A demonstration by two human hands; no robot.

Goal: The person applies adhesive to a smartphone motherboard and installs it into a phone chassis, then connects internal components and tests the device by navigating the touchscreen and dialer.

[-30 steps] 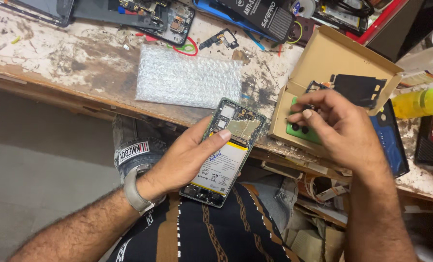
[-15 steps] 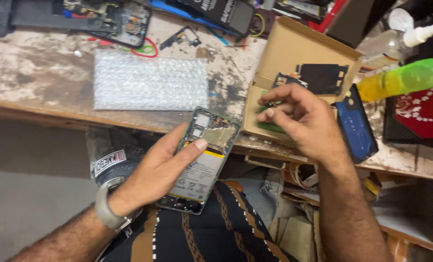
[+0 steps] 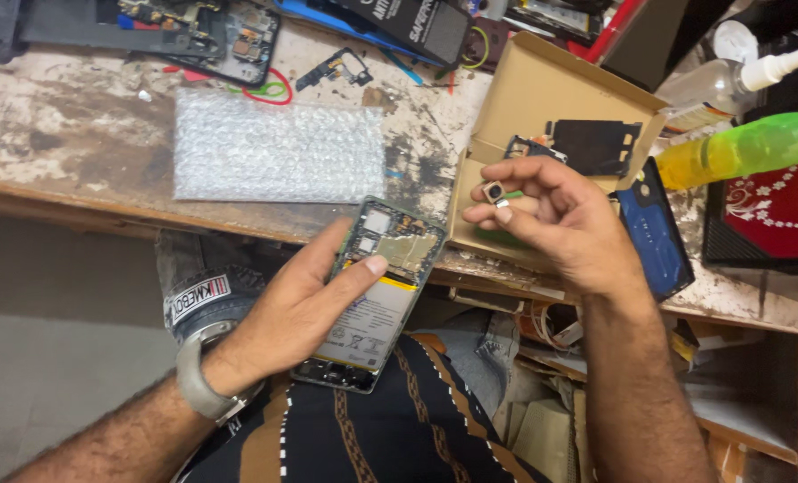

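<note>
Head view: your left hand [image 3: 301,309] grips the opened phone [image 3: 377,291]; your right hand [image 3: 560,219] just beside it pinches a small camera module [image 3: 493,190].

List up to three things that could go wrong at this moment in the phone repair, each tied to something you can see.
1. The small camera module is pinched only by the right hand's fingertips; it could slip into the cardboard box or the clutter below.
2. The opened phone rests in the left hand beyond the workbench edge, so it could fall.
3. Bare fingers may smudge exposed parts.
</note>
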